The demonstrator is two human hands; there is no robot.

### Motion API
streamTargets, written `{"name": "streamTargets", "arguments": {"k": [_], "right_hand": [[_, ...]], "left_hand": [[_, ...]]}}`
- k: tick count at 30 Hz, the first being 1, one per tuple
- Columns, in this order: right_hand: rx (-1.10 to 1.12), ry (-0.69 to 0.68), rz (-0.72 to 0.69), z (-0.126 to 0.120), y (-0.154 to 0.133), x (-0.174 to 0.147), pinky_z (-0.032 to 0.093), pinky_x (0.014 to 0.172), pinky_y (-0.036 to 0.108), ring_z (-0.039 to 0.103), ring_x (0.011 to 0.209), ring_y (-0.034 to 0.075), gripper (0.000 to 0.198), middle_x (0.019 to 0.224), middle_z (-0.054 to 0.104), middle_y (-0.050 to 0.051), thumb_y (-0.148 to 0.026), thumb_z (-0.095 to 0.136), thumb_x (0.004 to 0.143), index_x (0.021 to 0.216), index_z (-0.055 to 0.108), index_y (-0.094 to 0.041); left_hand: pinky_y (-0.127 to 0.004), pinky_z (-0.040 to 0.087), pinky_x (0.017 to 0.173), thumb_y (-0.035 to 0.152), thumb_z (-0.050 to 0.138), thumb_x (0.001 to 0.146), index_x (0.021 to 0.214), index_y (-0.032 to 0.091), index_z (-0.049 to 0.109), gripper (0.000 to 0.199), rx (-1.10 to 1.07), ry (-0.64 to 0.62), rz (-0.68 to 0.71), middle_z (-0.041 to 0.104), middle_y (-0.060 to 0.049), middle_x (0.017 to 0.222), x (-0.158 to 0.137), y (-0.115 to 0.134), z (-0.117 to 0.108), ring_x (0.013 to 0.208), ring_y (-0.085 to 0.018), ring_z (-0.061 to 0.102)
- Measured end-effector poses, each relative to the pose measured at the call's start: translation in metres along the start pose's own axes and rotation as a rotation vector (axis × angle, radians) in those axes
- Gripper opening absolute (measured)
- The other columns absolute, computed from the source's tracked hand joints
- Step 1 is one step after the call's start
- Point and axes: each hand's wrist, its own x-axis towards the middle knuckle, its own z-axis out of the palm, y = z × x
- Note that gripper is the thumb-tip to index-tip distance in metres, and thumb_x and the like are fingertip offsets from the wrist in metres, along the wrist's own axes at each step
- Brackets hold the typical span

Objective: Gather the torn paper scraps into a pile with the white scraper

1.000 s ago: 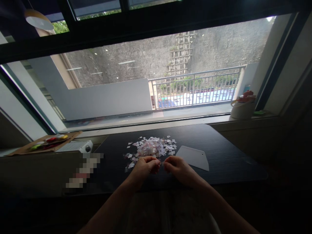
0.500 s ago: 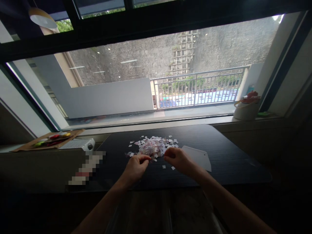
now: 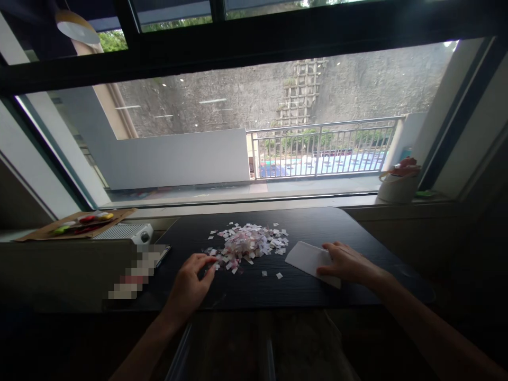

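A loose pile of small square paper scraps [image 3: 248, 241] lies near the middle of the dark table [image 3: 246, 291]. My left hand [image 3: 192, 280] is at the pile's near left edge, thumb and forefinger apart, with nothing visible between them. Over to the right, my right hand [image 3: 351, 264] grips a flat white plastic scraper [image 3: 307, 256] by its right end, thumb on the near side and fingers on the far side. The scraper's hole is hidden under the hand. Two stray scraps [image 3: 272, 275] lie between the pile and the scraper.
At the table's left stands a pixelated item [image 3: 137, 275]. Behind it are a white ridged device with a knob [image 3: 127, 233] and cardboard [image 3: 39, 230] bearing colourful bits. A white pot [image 3: 397, 186] stands on the windowsill at right, below a wide window.
My right hand has moved right from the pile and taken hold of the scraper, turning it slightly. My left hand has drawn left and its pinched fingers have parted. Some scraps have spread toward me.
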Motion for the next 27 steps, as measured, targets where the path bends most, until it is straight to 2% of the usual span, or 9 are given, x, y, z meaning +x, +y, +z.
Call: {"name": "streamTargets", "arguments": {"k": [3,6,10,16,22,27], "right_hand": [[0.205,-0.003,-0.035,-0.001,0.011,0.001,0.047,0.078,0.037,0.062,0.093,0.030,0.045,0.102,0.065,0.015,-0.034,0.065,0.065,0.105,0.066,-0.013],[0.509,-0.005,-0.049,-0.004,0.015,0.001,0.048,0.067,0.032,0.064,0.079,0.024,0.034,0.088,0.069,0.009,-0.031,0.058,0.070,0.096,0.069,-0.013],[0.732,0.028,-0.047,-0.005,0.004,0.005,0.049,0.066,0.031,0.065,0.077,0.023,0.028,0.082,0.072,0.007,-0.030,0.056,0.070,0.088,0.069,-0.013],[0.795,-0.011,-0.073,0.005,-0.010,0.016,0.049,0.068,0.031,0.065,0.079,0.023,0.029,0.085,0.073,0.007,-0.029,0.061,0.066,0.089,0.071,-0.013],[0.863,-0.203,-0.101,0.009,-0.002,0.012,0.050,0.070,0.031,0.065,0.078,0.022,0.036,0.087,0.074,0.006,-0.034,0.067,0.065,0.094,0.071,-0.013],[0.881,-0.241,-0.079,0.001,0.002,0.005,0.051,0.072,0.032,0.065,0.079,0.022,0.037,0.086,0.074,0.006,-0.035,0.070,0.064,0.094,0.071,-0.013]], "left_hand": [[-0.037,0.049,0.077,0.039,0.053,0.073,0.079,0.023,0.070,0.024,0.183,0.022,0.083,0.068,-0.005,0.085,-0.022,-0.022,-0.015,0.083,-0.023,0.064],[-0.037,0.049,0.072,0.044,0.051,0.075,0.077,0.027,0.070,0.026,0.279,0.083,0.132,0.070,-0.003,0.082,-0.043,-0.043,-0.027,0.079,-0.023,0.065],[-0.037,0.049,0.070,0.052,0.049,0.077,0.073,0.027,0.070,0.033,0.349,0.140,0.169,0.071,-0.003,0.077,-0.062,-0.059,-0.039,0.075,-0.023,0.066],[-0.037,0.050,0.069,0.059,0.044,0.080,0.078,0.027,0.070,0.041,0.404,0.157,0.175,0.072,-0.002,0.080,-0.074,-0.051,-0.048,0.076,-0.022,0.067],[-0.037,0.050,0.069,0.060,0.043,0.081,0.079,0.029,0.070,0.041,0.415,0.175,0.196,0.073,-0.001,0.081,-0.082,-0.045,-0.045,0.076,-0.021,0.067],[-0.038,0.050,0.069,0.060,0.043,0.081,0.080,0.030,0.070,0.041,0.404,0.197,0.191,0.073,0.000,0.082,-0.088,-0.051,-0.043,0.077,-0.022,0.067]]}}
